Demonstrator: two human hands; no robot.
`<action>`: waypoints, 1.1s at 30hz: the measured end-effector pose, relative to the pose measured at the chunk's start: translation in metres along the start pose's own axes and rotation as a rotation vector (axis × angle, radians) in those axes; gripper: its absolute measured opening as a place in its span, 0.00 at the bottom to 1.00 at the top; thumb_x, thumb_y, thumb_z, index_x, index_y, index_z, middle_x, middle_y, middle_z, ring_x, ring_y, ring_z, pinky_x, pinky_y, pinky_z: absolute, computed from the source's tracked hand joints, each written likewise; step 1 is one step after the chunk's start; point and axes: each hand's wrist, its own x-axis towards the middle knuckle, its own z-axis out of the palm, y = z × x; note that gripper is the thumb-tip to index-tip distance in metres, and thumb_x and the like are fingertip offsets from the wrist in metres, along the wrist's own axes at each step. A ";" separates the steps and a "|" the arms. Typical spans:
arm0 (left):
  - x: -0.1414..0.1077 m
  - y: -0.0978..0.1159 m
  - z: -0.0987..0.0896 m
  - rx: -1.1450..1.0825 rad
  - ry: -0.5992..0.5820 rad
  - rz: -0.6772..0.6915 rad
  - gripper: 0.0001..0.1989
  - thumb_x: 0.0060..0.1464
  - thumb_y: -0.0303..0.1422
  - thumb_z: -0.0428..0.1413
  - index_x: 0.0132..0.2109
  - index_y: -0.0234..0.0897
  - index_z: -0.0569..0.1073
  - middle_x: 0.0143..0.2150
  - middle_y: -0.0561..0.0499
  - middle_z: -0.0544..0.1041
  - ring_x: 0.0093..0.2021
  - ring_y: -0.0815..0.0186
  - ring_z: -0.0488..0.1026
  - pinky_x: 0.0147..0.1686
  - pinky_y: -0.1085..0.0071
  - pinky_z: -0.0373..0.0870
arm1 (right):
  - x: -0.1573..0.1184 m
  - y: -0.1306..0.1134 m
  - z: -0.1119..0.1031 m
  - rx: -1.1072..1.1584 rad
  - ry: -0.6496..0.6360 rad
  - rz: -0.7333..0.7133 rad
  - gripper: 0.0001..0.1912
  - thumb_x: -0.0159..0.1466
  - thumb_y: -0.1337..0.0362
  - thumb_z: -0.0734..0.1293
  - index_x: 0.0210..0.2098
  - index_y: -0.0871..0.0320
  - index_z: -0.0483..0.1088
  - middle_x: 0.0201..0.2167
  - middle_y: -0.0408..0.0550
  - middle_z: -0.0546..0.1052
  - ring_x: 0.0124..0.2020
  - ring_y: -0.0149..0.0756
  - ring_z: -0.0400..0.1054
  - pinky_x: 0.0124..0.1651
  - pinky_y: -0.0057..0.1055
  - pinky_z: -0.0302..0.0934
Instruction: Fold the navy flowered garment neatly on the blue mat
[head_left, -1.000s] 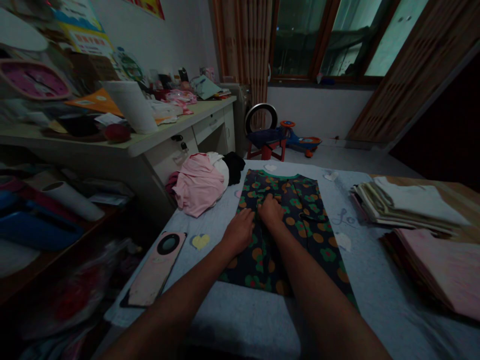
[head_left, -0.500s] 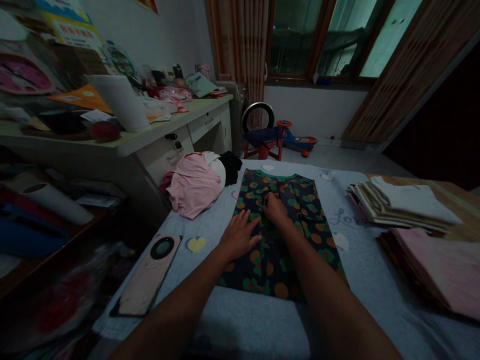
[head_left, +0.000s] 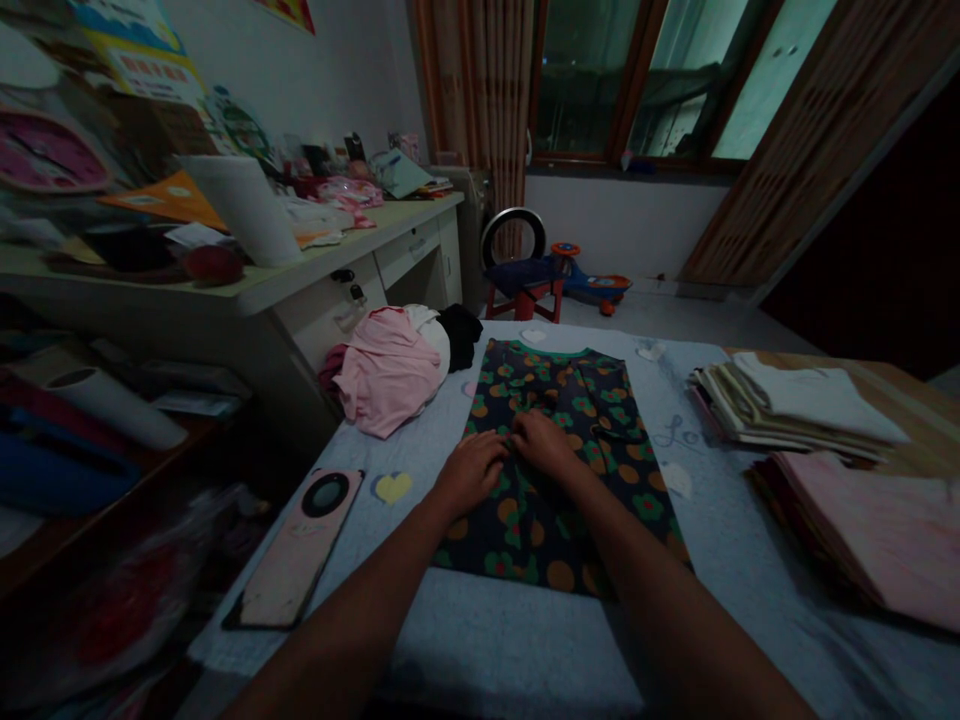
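A dark shirt (head_left: 559,570) with green flowers and orange dots lies flat on the blue bedspread, its green-trimmed neckline pointing away from me. My right hand (head_left: 544,443) is closed at the shirt's middle, fingers curled in and pinching the cloth. Just beside it, my left hand (head_left: 474,468) bends its fingers onto the same spot, gripping the fabric. The two hands' fingertips nearly meet, and the bit of cloth between them is mostly hidden. Small creases run down the shirt's front below the hands.
A phone (head_left: 296,560) lies to the left. Behind it is a heap of crumpled clothes (head_left: 390,370). Folded clothes (head_left: 817,400) are stacked at the right, near a folded pink garment (head_left: 870,520). A cluttered desk (head_left: 337,250) stands at the left, a red stool (head_left: 525,295) beyond.
My left hand has drawn its spread fingers together and moved right and forward to the right hand. The right hand has come slightly down the shirt's front, toward me.
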 end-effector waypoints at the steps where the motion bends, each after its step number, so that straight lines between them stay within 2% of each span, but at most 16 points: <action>1: 0.000 0.000 0.001 -0.004 0.012 0.000 0.09 0.57 0.26 0.51 0.42 0.41 0.74 0.53 0.48 0.77 0.60 0.59 0.69 0.62 0.56 0.63 | -0.002 -0.001 0.001 -0.022 0.003 0.020 0.09 0.67 0.62 0.62 0.44 0.56 0.71 0.44 0.50 0.73 0.46 0.37 0.69 0.44 0.28 0.57; 4: -0.001 0.000 0.003 0.026 0.043 -0.034 0.09 0.56 0.24 0.51 0.40 0.40 0.74 0.51 0.47 0.77 0.57 0.60 0.71 0.60 0.59 0.66 | -0.004 -0.003 -0.002 -0.069 0.015 0.074 0.10 0.68 0.61 0.61 0.46 0.56 0.70 0.46 0.51 0.72 0.47 0.38 0.68 0.44 0.30 0.58; 7: -0.001 0.003 0.004 0.147 0.041 -0.106 0.13 0.59 0.27 0.50 0.50 0.36 0.73 0.59 0.41 0.73 0.63 0.56 0.66 0.63 0.55 0.62 | -0.009 -0.008 -0.006 -0.104 0.017 0.088 0.11 0.68 0.63 0.60 0.47 0.57 0.70 0.48 0.54 0.71 0.49 0.41 0.67 0.47 0.32 0.58; 11: -0.002 0.005 0.006 0.300 -0.051 -0.143 0.24 0.62 0.36 0.51 0.63 0.32 0.65 0.68 0.37 0.62 0.69 0.52 0.57 0.67 0.51 0.53 | -0.022 -0.014 -0.001 -0.125 0.075 -0.056 0.13 0.67 0.65 0.61 0.49 0.58 0.70 0.52 0.55 0.71 0.54 0.44 0.63 0.54 0.36 0.56; 14: -0.003 0.005 0.006 0.356 -0.086 -0.140 0.26 0.63 0.39 0.50 0.65 0.33 0.63 0.70 0.38 0.60 0.70 0.53 0.55 0.67 0.53 0.52 | -0.033 -0.013 0.006 -0.107 0.055 -0.163 0.15 0.67 0.64 0.61 0.52 0.57 0.69 0.56 0.53 0.70 0.58 0.44 0.60 0.59 0.39 0.53; 17: -0.004 0.008 0.005 0.402 -0.073 -0.135 0.25 0.64 0.39 0.49 0.64 0.36 0.65 0.69 0.38 0.61 0.69 0.52 0.56 0.67 0.52 0.52 | -0.046 -0.008 0.006 -0.088 0.041 -0.183 0.19 0.68 0.66 0.59 0.57 0.58 0.66 0.60 0.53 0.68 0.61 0.43 0.58 0.63 0.41 0.49; 21: -0.010 0.019 0.005 0.403 -0.088 -0.094 0.22 0.65 0.34 0.47 0.64 0.36 0.66 0.69 0.41 0.62 0.69 0.54 0.56 0.67 0.53 0.51 | -0.071 0.006 -0.007 -0.057 0.045 -0.138 0.24 0.65 0.67 0.61 0.61 0.59 0.63 0.64 0.55 0.64 0.65 0.44 0.54 0.64 0.43 0.49; 24: -0.017 0.028 0.007 0.336 -0.159 -0.064 0.24 0.66 0.38 0.46 0.66 0.36 0.62 0.70 0.44 0.61 0.70 0.56 0.55 0.66 0.54 0.54 | -0.092 0.028 -0.012 -0.075 0.066 -0.067 0.29 0.65 0.65 0.63 0.64 0.62 0.59 0.66 0.58 0.61 0.67 0.45 0.52 0.66 0.44 0.48; 29: -0.022 0.033 0.010 0.328 -0.169 -0.077 0.27 0.66 0.44 0.46 0.67 0.39 0.60 0.70 0.46 0.59 0.71 0.53 0.52 0.67 0.52 0.52 | -0.113 0.066 0.001 -0.137 0.109 0.180 0.28 0.67 0.59 0.61 0.63 0.66 0.59 0.67 0.63 0.58 0.69 0.52 0.48 0.67 0.50 0.45; 31: -0.021 0.033 0.011 0.326 -0.164 -0.075 0.27 0.65 0.44 0.46 0.67 0.40 0.60 0.70 0.46 0.59 0.71 0.53 0.52 0.67 0.51 0.52 | -0.115 0.073 0.007 -0.132 0.129 0.200 0.29 0.67 0.58 0.61 0.63 0.67 0.60 0.68 0.65 0.57 0.69 0.53 0.47 0.67 0.50 0.45; 33: -0.020 0.033 0.011 0.318 -0.171 -0.086 0.27 0.65 0.43 0.47 0.67 0.40 0.61 0.70 0.45 0.60 0.71 0.52 0.53 0.66 0.50 0.52 | -0.115 0.077 0.008 -0.090 0.155 0.161 0.28 0.67 0.58 0.61 0.62 0.66 0.60 0.67 0.64 0.58 0.68 0.50 0.50 0.66 0.47 0.47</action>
